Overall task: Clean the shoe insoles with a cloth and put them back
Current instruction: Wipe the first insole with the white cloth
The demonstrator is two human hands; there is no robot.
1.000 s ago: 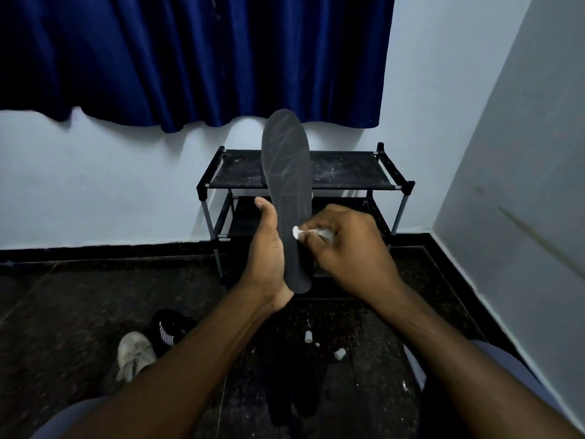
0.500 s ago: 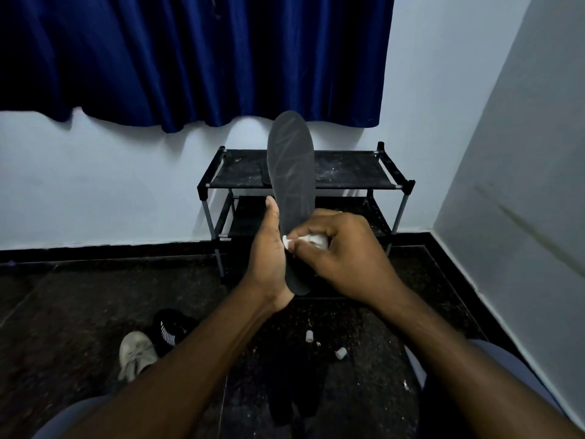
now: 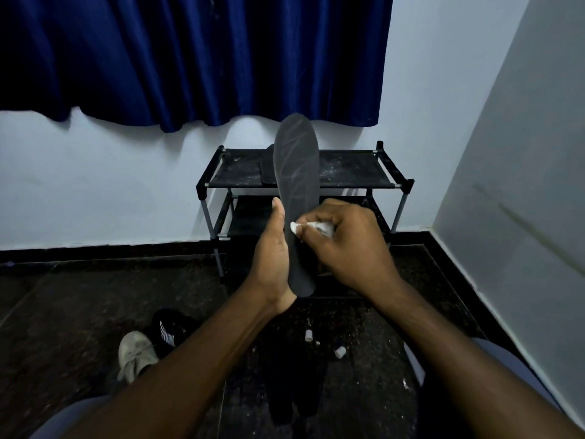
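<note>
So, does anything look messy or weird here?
Yes. The black insole in the left hand has pale streaks above where the right hand presses a white cloth. The shoe rack top is speckled white, and small white bits litter the floor.

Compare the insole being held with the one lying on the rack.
The held insole stands upright in the left hand; the rack insole lies flat on the top shelf. The held insole is pale-streaked, with the right hand pressing a white cloth on it; the rack insole is untouched and mostly hidden. Both look dark.
</note>
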